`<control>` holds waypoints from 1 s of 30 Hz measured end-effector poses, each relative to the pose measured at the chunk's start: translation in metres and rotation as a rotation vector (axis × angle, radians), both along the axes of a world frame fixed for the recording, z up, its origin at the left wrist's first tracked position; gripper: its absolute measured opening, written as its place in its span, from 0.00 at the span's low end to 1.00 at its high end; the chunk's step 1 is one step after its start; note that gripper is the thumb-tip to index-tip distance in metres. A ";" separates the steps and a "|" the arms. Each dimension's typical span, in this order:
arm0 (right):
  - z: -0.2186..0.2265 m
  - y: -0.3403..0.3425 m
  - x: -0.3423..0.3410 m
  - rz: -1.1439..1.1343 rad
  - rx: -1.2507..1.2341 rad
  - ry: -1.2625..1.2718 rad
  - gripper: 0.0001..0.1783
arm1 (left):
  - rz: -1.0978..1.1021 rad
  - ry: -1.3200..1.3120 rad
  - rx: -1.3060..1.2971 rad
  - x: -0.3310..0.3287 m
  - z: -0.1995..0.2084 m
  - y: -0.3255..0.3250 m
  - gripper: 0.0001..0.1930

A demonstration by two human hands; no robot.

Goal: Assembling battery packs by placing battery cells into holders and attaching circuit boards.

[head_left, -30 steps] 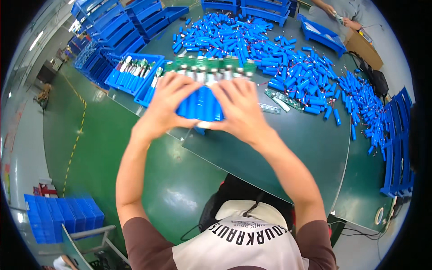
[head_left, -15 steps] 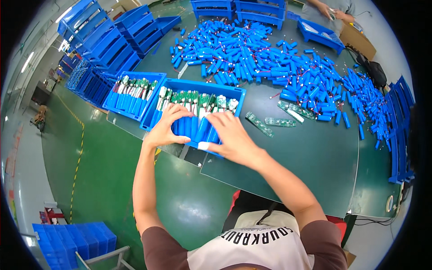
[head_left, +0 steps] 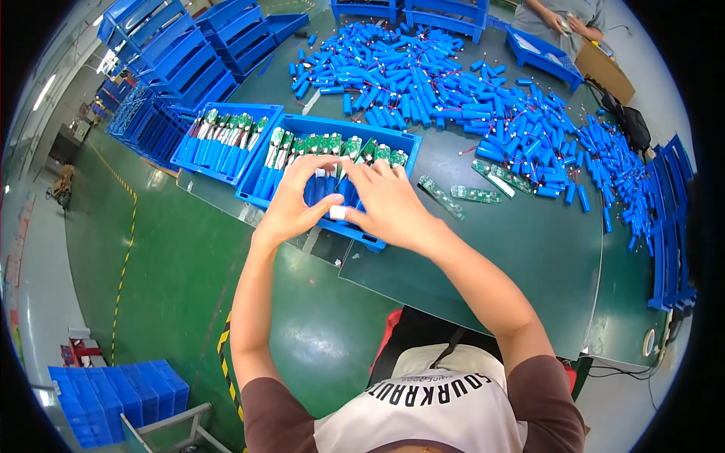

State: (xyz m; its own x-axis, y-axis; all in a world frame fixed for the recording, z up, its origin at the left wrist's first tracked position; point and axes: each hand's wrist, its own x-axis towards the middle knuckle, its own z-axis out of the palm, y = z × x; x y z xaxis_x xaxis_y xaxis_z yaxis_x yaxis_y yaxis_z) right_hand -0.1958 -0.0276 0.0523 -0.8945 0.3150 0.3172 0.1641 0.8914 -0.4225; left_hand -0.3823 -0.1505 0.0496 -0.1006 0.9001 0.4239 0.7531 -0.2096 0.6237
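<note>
Over a blue bin (head_left: 408, 151) packed with blue cylindrical battery packs (head_left: 266, 181) topped by green circuit boards (head_left: 325, 142), both my hands curve toward each other. My left hand (head_left: 298, 200) has its fingers bent and its thumb apart from them, with blue cells showing in the gap. Opposite it, my right hand (head_left: 389, 202) reaches across the front packs, fingers bent and thumb apart; a white cover sits on the thumb tip. The fingers hide part of the row, and whether they touch the packs is not clear.
A second blue bin (head_left: 179, 155) of similar packs stands at the left. Loose blue cells (head_left: 423, 90) with red wires heap across the table. Several circuit boards (head_left: 476, 194) lie right of the bin. Blue racks (head_left: 166, 53) stack at far left; another person's hands (head_left: 570, 26) show far right.
My hands have shifted slightly away from me over the bin, and my left thumb has come up nearer my right hand. The whole view has shifted slightly.
</note>
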 end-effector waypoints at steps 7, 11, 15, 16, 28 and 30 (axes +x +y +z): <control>-0.003 0.053 0.015 0.079 -0.495 0.238 0.30 | 0.056 0.229 0.160 0.035 0.016 -0.003 0.23; 0.001 0.057 -0.004 0.053 -0.262 0.187 0.27 | 0.108 0.258 0.103 0.021 -0.001 -0.005 0.18; -0.007 0.064 -0.019 0.063 -0.133 0.086 0.25 | 0.050 0.143 0.065 0.029 -0.014 -0.010 0.16; -0.007 0.061 -0.020 0.110 -0.116 0.088 0.25 | 0.102 0.223 0.054 0.031 -0.015 -0.011 0.17; -0.019 -0.008 0.011 0.078 0.109 0.016 0.35 | 0.483 0.491 -0.036 0.046 -0.031 -0.033 0.33; -0.020 -0.013 0.011 0.095 0.135 0.005 0.37 | 0.622 0.430 -0.047 0.032 -0.038 -0.038 0.35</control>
State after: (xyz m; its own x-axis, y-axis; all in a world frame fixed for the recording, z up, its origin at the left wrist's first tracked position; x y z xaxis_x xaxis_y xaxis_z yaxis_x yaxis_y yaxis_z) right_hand -0.1850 -0.0408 0.0320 -0.9165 0.1831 0.3558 0.0744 0.9517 -0.2980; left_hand -0.3507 -0.1881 0.0112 -0.4303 0.7496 0.5029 0.9027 0.3531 0.2461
